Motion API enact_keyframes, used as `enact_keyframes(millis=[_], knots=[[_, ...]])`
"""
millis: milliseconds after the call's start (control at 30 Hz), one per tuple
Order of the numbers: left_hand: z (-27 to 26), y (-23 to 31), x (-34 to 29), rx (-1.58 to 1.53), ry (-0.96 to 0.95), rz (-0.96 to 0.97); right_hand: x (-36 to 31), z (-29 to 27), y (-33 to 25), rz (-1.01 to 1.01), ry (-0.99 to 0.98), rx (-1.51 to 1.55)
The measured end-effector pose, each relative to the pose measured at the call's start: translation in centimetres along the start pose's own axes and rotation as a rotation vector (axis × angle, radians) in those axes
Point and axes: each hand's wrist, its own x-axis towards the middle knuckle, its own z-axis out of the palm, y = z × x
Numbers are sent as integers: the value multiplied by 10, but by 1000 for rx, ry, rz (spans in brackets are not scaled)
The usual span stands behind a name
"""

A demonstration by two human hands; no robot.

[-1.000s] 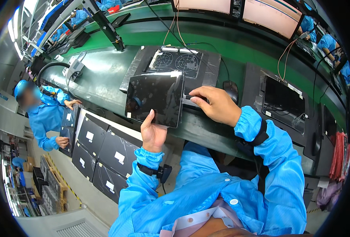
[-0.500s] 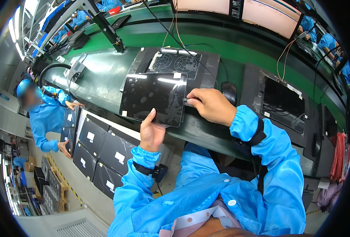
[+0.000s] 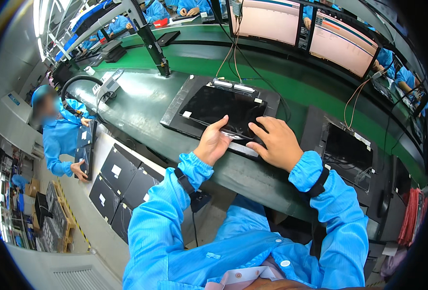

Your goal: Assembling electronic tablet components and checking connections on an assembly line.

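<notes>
A black tablet point(image 3: 219, 107) lies screen up over a dark padded fixture point(image 3: 175, 112) on the bench, with small white stickers at two of its corners. My left hand point(image 3: 214, 144) holds the tablet's near edge, thumb along the rim and the other fingers partly hidden under it. At the near right corner, my right hand point(image 3: 277, 144) has its fingertips on the tablet's edge and its thumb just below. Whether a cable is still attached at that side is hidden by the right hand.
To the right, a second fixture holds another dark tablet point(image 3: 348, 150). Two monitors point(image 3: 267, 21) stand behind. A black stand arm point(image 3: 151, 46) and a white device point(image 3: 108, 87) are on the left. Beyond, a co-worker point(image 3: 59, 130) grips dark panels beside a table of black flat packages point(image 3: 119, 169).
The tablet has moved away from me onto the fixture. My right hand has gone from pinching a small plug-like part at its right side to holding the near right corner.
</notes>
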Motion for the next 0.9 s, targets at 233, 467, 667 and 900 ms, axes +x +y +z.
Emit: enact_keyframes(millis=[233,467,667,900], knots=[[16,1,13,-35,-20,-66,1,7,17,6,-36,-112],[25,52,-24,547,53,-531,-2,13,18,-13,-114,-178],[-38,82,-30,1796,197,756,-1,17,13,94,-213,17],[-58,85,4,2056,284,543,3,29,11,92,-182,7]])
